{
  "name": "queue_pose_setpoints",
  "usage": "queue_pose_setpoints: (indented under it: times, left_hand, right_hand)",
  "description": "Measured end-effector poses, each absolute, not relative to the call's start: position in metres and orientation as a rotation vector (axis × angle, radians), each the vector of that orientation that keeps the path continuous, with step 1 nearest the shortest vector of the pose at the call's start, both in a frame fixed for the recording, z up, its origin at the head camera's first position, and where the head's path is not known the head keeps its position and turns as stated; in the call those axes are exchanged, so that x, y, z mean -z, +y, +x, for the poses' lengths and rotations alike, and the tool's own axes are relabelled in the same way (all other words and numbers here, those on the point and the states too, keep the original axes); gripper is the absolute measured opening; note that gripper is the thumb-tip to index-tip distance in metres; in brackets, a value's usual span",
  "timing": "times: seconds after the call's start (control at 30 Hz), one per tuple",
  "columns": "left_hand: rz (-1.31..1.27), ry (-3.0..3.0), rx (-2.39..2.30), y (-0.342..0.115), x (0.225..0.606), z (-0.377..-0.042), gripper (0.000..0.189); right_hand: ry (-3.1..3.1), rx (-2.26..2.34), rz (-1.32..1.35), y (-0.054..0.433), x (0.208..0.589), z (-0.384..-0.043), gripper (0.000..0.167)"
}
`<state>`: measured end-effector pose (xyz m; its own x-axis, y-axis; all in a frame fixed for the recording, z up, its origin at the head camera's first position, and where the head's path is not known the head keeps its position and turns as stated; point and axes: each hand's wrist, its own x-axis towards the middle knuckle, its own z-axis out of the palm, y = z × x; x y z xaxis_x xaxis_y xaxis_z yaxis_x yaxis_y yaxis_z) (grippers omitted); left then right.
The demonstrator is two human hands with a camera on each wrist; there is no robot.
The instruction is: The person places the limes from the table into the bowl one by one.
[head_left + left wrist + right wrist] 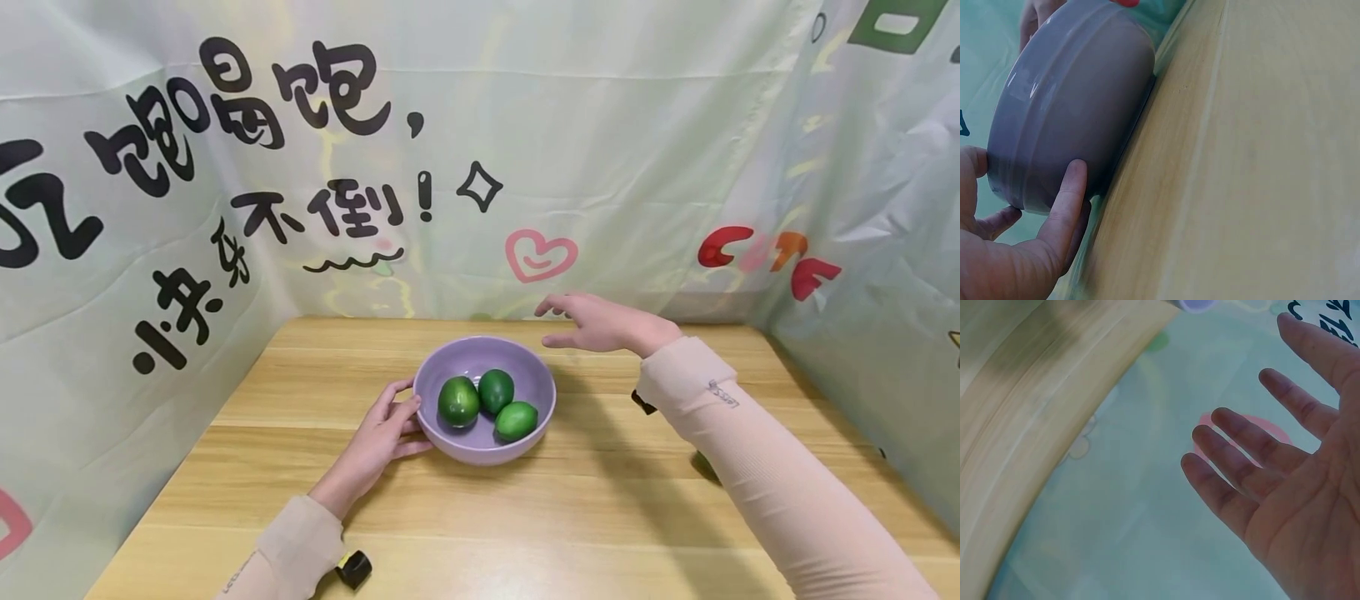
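Note:
A lavender bowl stands on the wooden table with three glossy green fruits inside: a dark round one, another dark one and a brighter, lime-shaped one. My left hand holds the bowl at its left side, thumb at the rim. In the left wrist view, its fingers spread against the bowl's outer wall, low down towards the table. Beyond the bowl's right rim, my right hand hovers in the air. It holds nothing, and the right wrist view shows its palm with fingers extended.
Another dark green object lies on the table, partly hidden by my right sleeve. Printed cloth hangs around the back and sides. Small black devices sit at both wrists.

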<state>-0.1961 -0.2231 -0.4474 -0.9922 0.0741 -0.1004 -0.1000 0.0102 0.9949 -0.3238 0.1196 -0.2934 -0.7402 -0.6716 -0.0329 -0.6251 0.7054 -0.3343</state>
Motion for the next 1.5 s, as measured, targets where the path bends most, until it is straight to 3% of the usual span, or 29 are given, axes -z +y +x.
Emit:
queue_pose_setpoints:
  times: [1.5]
  left_hand:
    - [-0.055,2.163,-2.097,-0.219,0.445,-0.196,0.047]
  right_hand:
    - [2.779,0.352,-0.668,0.229,0.307,-0.269,0.079]
